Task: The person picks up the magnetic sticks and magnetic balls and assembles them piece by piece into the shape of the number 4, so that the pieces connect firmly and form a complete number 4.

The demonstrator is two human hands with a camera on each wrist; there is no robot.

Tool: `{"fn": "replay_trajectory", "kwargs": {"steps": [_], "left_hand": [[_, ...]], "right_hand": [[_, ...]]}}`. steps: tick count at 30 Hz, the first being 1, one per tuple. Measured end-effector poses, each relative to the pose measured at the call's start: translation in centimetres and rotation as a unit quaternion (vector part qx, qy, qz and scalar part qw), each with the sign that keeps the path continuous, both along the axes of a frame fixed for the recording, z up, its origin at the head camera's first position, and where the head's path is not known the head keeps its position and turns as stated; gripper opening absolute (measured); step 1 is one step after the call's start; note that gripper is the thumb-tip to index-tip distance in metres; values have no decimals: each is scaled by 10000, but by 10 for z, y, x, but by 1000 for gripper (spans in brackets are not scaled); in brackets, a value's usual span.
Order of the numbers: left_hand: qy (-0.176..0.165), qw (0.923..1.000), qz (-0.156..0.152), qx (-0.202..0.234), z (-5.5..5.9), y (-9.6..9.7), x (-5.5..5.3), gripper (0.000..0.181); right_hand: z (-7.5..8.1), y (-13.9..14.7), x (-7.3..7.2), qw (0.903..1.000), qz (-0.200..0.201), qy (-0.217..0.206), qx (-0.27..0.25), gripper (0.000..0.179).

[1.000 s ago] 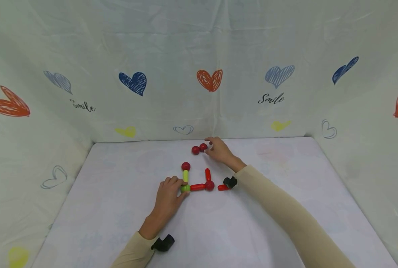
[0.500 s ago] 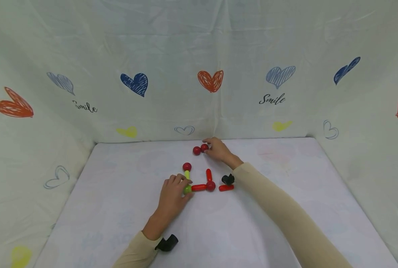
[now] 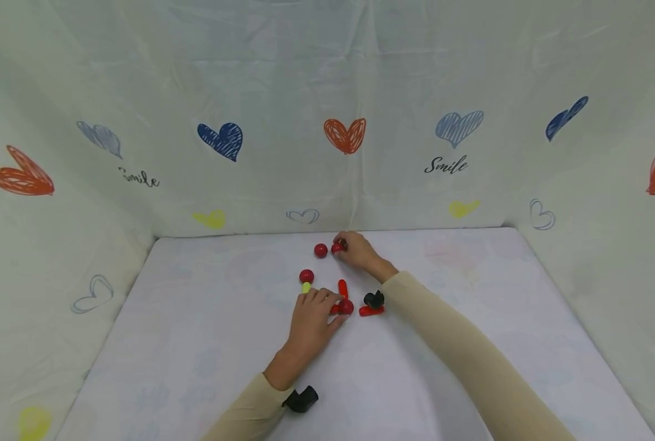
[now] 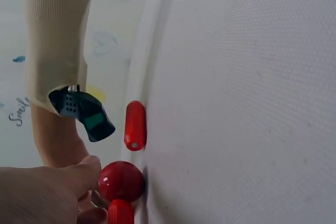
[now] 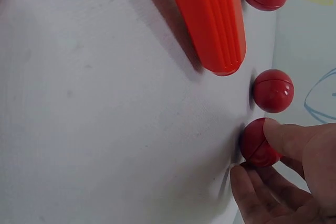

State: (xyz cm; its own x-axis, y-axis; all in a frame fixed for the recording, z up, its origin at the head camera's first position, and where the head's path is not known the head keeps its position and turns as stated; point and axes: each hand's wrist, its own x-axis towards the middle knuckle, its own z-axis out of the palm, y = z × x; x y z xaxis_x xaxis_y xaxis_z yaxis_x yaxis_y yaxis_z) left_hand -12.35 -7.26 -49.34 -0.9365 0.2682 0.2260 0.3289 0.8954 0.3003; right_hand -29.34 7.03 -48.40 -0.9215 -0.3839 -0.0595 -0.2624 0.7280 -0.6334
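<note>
My left hand (image 3: pixel 312 315) pinches a red ball (image 3: pixel 346 307) between thumb and fingertips. In the left wrist view that ball (image 4: pixel 121 181) has a fingertip against its side and a red rod joined to it. Another red rod (image 3: pixel 343 288) stretches from the ball toward the back. A yellow-green rod (image 3: pixel 306 287) with a red ball (image 3: pixel 306 276) on its far end pokes out past my left knuckles; the green ball is hidden. At the back, my right hand (image 3: pixel 356 250) grips a loose red ball (image 5: pixel 257 142), thumb on top and fingers beneath.
Just left of the right hand lies a separate red ball (image 3: pixel 320 250). A loose red rod (image 3: pixel 371 311) rests under the right wrist's black camera (image 3: pixel 374 299). Behind the white table (image 3: pixel 195 343) hangs a pale curtain (image 3: pixel 272 177) with printed hearts.
My left hand has slid right, from the green ball to the red corner ball. My right fingers have closed on the back ball and drawn it slightly apart from its neighbour.
</note>
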Motion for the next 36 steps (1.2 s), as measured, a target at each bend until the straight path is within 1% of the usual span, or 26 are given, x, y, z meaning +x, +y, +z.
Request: {"fn": "replay_trajectory", "kwargs": {"steps": [5,11,15,20,23,28,32,36], "left_hand": [[-28,9999,126,-7,-3,5,-1,45],[-1,9998,205,-49,-5,8,-2,40],[43,9997,217,44,-7,8,-3,36],[6,9995,309,29,-9,6,-1,37],[77,9995,294,80,-10,6,-2,36],[134,9994,198,246,-11,7,-4,31],[67,9992,208,324,-11,9,-4,30],[104,9991,233,328,-9,11,-5,31]], "right_hand": [[2,2,5,10000,33,-12,-24,36],[4,5,11,9998,102,-45,-148,33],[3,5,18,9994,71,-126,-322,31],[2,3,31,9985,35,-323,-443,33],[2,4,36,9981,-9,-346,-506,32],[-1,10,38,9976,-50,-384,-574,27],[-2,15,40,9970,-82,-477,-604,29],[-2,19,42,9960,-126,-569,-680,30]]}}
